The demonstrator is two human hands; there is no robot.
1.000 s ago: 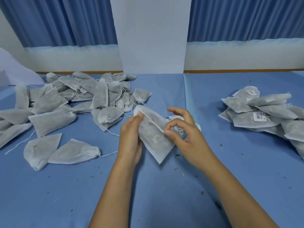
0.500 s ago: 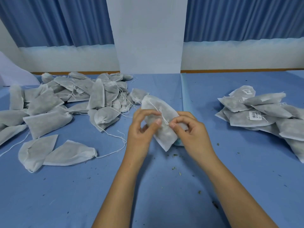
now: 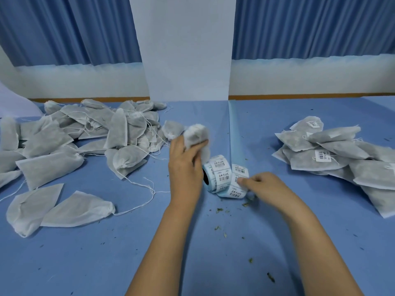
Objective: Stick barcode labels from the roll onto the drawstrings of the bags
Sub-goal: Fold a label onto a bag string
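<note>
Right hand (image 3: 259,184) pinches the label strip (image 3: 239,178) just right of the roll (image 3: 217,171); left hand (image 3: 184,165) clutches a bag (image 3: 195,135) above

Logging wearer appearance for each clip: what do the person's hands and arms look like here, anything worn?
Both forearms are bare up to the frame's bottom edge; no sleeves show. The left hand and right hand wear no gloves, and no rings, watch or wristbands are visible. Fingernails look short and unpainted.
</note>
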